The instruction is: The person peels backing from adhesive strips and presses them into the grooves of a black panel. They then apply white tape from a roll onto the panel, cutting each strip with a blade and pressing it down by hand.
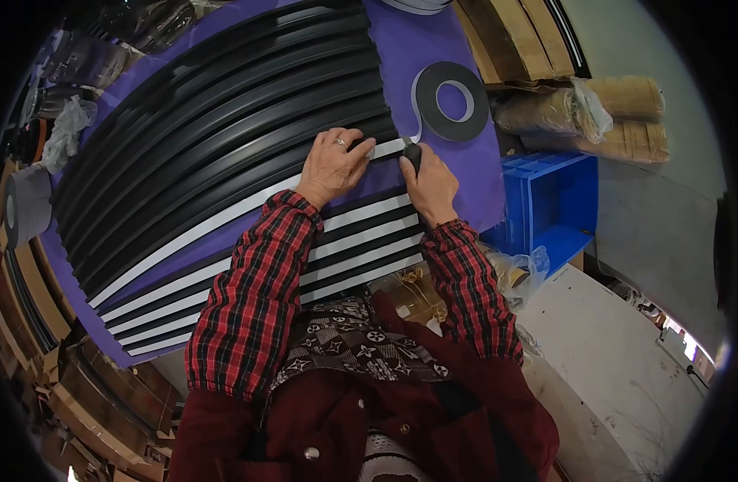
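Observation:
My left hand (334,166), with a ring on one finger, rests with bent, slightly parted fingers on a black strip and its white tape (216,227). Closed in my right hand (433,189) is a small black-handled knife (412,157). Its blade touches or nearly touches the tape at the strip's right end. From there a narrow band of tape curves up to a dark tape roll (452,102) lying flat. Beyond my left hand lie several long black strips (224,120) side by side. Nearer my body are several strips with white tape (361,233), partly covered by my left sleeve.
A purple sheet (485,169) covers the work surface. Right of it stands a blue plastic crate (558,201), with plastic-wrapped cardboard bundles (586,116) behind. A grey roll (29,205) sits at the left edge. Cardboard boxes (104,410) are stacked at lower left.

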Demonstrator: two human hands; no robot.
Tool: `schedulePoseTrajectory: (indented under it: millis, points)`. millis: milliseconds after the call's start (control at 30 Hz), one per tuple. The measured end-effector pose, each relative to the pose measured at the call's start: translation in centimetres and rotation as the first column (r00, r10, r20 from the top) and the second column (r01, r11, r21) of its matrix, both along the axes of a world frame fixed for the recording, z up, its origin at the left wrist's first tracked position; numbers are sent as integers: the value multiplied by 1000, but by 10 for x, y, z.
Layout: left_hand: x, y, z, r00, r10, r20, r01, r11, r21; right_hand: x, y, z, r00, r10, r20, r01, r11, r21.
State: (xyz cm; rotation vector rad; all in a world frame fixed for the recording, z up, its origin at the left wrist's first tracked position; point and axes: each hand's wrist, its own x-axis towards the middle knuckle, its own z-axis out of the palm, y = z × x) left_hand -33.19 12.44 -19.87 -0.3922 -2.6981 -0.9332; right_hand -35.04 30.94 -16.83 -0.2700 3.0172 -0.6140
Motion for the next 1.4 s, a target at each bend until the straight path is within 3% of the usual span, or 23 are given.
schedulePoseTrajectory:
  millis: [67, 267, 400, 467, 667, 967, 1400]
  points:
    - [1, 0, 5, 997, -75, 0, 75, 989, -128, 0, 2, -3, 997, 78, -3, -76, 984, 162]
    - [3, 2, -5, 996, -91, -22, 84, 969, -232, 5, -4, 6, 992, 18, 128, -36, 990, 139]
    - [2, 3, -9, 993, -114, -39, 101, 963, -248, 4, 0, 5, 998, 48, 39, -49, 999, 8]
    - [2, 3, -9, 992, -123, -38, 108, 958, -265, 1, 1, 6, 997, 67, -31, -60, 983, 173]
    - [1, 4, -9, 992, -111, -65, 89, 957, -277, -1, 0, -1, 961, 192, -197, -140, 958, 252]
    - [1, 5, -10, 993, -96, -70, 73, 959, -274, 0, -8, 3, 957, 217, -193, -127, 910, 394]
    - [1, 6, -12, 996, -83, -35, 68, 950, -304, 3, -5, 0, 966, 175, -188, -107, 940, 323]
